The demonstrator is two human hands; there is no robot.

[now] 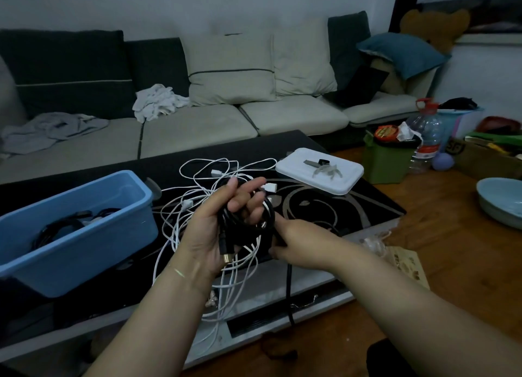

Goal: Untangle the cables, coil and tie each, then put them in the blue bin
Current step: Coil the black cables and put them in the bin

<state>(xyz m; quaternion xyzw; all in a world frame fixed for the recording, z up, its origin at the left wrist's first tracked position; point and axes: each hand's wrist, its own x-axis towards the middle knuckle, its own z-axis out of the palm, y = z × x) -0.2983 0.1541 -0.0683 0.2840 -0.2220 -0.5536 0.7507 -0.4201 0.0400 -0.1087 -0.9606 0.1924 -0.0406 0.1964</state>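
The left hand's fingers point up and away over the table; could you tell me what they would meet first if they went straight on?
Probably the white lid beyond the left hand; depth is unclear.

This is a dim home living room, shown by a long sofa [180,128] with cushions [231,68] and crumpled clothes [158,101], a black glass coffee table [324,207], a wooden floor [466,249] and household clutter beside it.
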